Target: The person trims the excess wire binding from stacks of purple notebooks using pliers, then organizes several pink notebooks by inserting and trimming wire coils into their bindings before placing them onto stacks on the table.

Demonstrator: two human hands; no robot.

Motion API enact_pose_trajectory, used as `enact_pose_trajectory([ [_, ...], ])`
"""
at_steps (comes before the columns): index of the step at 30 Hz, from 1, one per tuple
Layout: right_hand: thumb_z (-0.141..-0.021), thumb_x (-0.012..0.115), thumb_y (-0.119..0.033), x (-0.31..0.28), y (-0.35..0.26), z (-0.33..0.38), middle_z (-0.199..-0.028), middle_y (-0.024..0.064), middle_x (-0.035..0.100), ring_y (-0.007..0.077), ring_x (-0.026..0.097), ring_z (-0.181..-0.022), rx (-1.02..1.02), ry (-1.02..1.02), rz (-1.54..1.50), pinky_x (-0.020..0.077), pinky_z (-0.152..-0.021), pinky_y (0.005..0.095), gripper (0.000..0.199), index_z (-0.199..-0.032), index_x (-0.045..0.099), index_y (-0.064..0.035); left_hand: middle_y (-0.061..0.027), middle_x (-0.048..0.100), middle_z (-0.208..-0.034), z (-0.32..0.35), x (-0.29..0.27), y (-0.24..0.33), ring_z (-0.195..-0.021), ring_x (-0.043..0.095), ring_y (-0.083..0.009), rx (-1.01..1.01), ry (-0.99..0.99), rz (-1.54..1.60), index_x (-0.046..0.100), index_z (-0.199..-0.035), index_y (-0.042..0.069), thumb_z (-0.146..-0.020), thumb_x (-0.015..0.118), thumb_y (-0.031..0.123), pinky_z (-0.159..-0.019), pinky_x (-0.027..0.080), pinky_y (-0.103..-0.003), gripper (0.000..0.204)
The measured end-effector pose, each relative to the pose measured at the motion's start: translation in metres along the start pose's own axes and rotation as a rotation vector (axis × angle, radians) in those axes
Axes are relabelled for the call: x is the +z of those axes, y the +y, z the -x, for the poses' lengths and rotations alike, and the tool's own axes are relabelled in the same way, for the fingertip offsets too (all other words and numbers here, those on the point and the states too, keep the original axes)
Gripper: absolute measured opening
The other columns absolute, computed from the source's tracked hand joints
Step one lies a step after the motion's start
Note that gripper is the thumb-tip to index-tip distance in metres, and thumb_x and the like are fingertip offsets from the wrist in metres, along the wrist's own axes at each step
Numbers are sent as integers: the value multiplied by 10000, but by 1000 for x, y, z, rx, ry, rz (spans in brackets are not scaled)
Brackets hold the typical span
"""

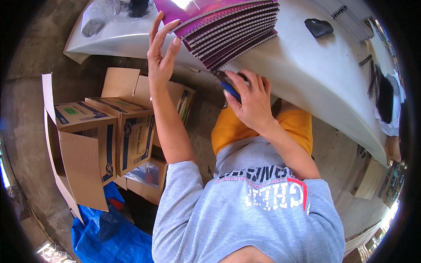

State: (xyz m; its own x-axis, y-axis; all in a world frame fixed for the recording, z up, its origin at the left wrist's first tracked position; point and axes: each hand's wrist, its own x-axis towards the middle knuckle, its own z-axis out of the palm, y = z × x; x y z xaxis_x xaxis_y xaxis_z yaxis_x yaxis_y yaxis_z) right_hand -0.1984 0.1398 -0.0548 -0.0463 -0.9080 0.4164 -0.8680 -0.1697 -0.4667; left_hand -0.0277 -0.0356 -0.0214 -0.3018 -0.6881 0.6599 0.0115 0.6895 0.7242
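Note:
A stack of spiral-bound notebooks (237, 33) with a purple-pink top cover lies at the edge of the white table, its coil bindings facing me. At the stack's left corner is my left hand (162, 59), fingers stretched out and their tips against the cover's edge. My right hand (254, 98) is closed round blue-handled pliers (231, 90). The dark jaws of the pliers are at the stack's lowest near corner, by the end of a coil; what they grip is too small to make out.
On the white table (302, 65) lie a black rounded object (319, 27), loose black binding coils (384, 98) at the right and clear plastic wrapping (94, 22) at the far left. Cardboard boxes (87, 116) and a blue tarp (94, 230) occupy the floor on my left.

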Motion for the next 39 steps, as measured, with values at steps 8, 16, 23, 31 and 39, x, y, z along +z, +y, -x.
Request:
enact_pose_trajectory([
  [8, -815, 621, -301, 4, 2, -7, -1117, 87, 472, 255, 498, -1012, -35, 77, 32, 321, -899, 496, 424, -1217, 517, -216, -96, 391, -1398, 1, 0, -1, -1269, 388, -220, -11, -2, 0, 634, -1146, 116, -842, 654, 263, -1004, 326, -348, 339],
  [16, -812, 629, -297, 4, 3, -7, -1067, 66, 501, 233, 524, -962, -31, 44, 22, 389, -821, 442, 391, -1185, 544, -219, -95, 324, -1433, 1, -3, -1, -1191, 460, -210, 41, -63, -66, 552, -1210, 1, -892, 590, 229, -1029, 322, -364, 393],
  [23, -873, 580, -261, -13, 7, -23, -993, 105, 564, 253, 590, -820, 677, -541, -1138, 468, -628, 321, 298, -1145, 572, -140, -101, 356, -1415, 2, -2, -3, -1230, 425, -220, 20, -29, -33, 593, -1177, 50, -874, 610, 233, -1025, 314, -357, 355],
  [31, -828, 616, -300, -2, 5, -2, -1035, 89, 528, 278, 532, -979, 92, 10, -198, 388, -881, 444, 361, -1160, 556, -171, -97, 386, -1398, 2, 1, 2, -1251, 407, -220, -47, -5, 47, 630, -1146, 92, -851, 641, 227, -1005, 326, -342, 325],
  [39, -804, 633, -289, 5, 8, -2, -1079, 67, 506, 252, 513, -1008, -35, 75, -5, 337, -928, 473, 352, -1138, 575, -192, -103, 396, -1390, 0, -1, -3, -1257, 397, -224, 18, -8, 6, 629, -1147, 90, -850, 644, 245, -1022, 305, -356, 335],
])
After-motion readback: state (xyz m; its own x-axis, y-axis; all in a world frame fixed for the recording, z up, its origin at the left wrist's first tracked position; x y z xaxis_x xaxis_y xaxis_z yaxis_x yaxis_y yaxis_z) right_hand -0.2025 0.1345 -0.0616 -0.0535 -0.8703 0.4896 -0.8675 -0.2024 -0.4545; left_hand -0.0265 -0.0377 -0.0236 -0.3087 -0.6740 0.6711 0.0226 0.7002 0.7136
